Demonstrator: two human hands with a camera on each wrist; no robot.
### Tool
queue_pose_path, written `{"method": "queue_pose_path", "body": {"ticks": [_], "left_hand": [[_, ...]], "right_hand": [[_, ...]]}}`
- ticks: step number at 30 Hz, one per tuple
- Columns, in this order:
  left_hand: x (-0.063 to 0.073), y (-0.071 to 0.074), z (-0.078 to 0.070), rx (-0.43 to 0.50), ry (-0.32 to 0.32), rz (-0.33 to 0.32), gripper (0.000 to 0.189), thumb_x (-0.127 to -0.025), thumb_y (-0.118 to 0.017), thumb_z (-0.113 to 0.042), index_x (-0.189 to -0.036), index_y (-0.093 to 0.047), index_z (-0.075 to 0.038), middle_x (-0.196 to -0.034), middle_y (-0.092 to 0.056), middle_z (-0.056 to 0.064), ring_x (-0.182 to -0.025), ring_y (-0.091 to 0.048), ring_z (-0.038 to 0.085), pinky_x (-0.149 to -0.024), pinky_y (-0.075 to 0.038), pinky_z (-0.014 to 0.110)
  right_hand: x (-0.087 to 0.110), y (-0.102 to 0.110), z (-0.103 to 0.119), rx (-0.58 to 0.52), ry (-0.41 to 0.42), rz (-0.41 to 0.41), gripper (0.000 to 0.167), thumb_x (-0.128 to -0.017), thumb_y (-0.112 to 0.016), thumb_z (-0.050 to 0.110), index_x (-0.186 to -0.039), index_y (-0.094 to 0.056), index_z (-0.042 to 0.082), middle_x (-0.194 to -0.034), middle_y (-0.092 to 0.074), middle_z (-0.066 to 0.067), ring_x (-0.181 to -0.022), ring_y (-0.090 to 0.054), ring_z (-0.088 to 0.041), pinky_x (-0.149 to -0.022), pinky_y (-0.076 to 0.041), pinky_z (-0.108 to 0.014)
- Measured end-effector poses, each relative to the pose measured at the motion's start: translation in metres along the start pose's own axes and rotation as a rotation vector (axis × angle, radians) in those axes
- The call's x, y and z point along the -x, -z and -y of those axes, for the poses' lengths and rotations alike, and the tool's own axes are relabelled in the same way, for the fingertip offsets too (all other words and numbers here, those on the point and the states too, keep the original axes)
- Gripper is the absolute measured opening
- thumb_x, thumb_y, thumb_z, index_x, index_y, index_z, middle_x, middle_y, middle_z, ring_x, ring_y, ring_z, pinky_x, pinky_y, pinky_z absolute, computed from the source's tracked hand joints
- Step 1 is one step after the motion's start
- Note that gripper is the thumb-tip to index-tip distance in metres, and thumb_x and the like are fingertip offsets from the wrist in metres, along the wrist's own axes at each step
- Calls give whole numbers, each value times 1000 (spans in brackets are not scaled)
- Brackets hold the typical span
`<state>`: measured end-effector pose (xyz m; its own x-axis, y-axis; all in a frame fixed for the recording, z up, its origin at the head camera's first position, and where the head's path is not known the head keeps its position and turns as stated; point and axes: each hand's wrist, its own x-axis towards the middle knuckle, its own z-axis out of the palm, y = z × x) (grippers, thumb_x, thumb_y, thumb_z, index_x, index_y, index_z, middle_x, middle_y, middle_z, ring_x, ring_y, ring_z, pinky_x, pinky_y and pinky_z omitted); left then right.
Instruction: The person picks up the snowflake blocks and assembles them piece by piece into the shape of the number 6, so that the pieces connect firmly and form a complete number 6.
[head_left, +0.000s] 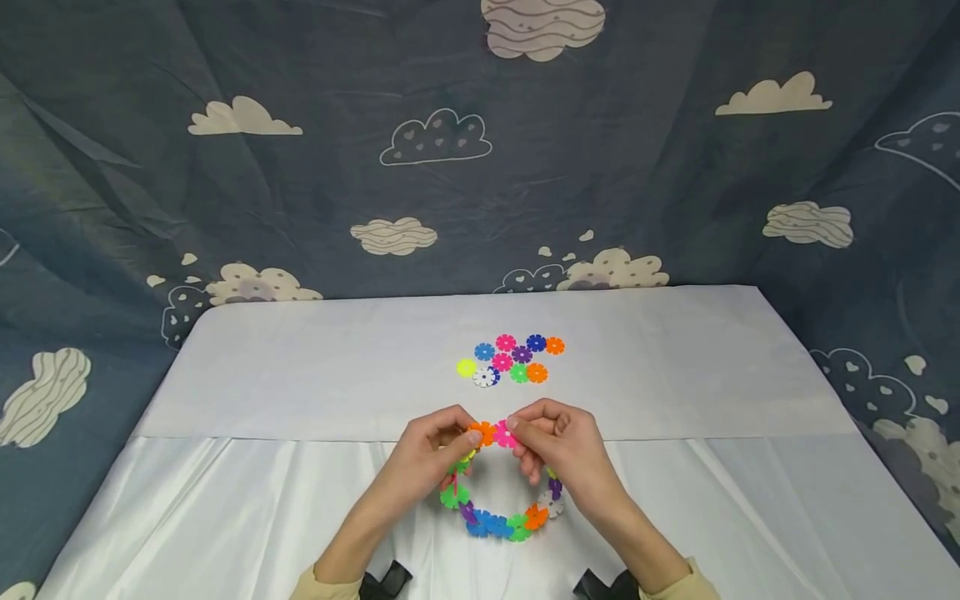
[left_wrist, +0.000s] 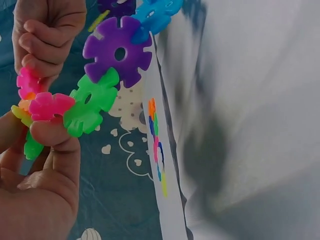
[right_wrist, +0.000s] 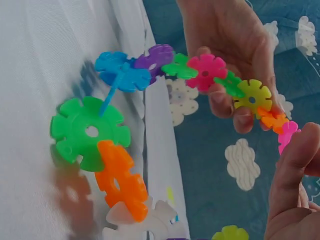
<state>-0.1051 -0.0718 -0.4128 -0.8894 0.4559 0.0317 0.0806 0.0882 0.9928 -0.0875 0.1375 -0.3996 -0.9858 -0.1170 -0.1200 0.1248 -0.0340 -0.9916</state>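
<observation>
Left hand [head_left: 426,448] has fingers clamped on the disc loop [head_left: 498,526] by an orange disc [head_left: 486,432] — right hand [head_left: 572,448] pinches the adjoining pink disc [head_left: 504,434].

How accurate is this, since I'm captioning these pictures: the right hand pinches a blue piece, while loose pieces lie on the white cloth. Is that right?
Not quite: the right hand pinches a pink piece, not a blue one, as the head view shows. Loose pieces do lie on the white cloth.
</observation>
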Motion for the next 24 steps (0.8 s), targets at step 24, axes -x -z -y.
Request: {"method": "queue_pose_path", "body": {"ticks": [24], "left_hand": [[-4, 0, 8, 69, -84, -34, 14, -99, -60, -12, -94, -66, 0, -78, -60, 26, -59, -55, 37, -50, -44, 25]], "right_hand": [[-6, -5, -14, -151, 63, 26, 33, -94, -68, 14, -111, -64, -13, -87, -64, -35, -65, -67, -20, -70, -58, -32]]}}
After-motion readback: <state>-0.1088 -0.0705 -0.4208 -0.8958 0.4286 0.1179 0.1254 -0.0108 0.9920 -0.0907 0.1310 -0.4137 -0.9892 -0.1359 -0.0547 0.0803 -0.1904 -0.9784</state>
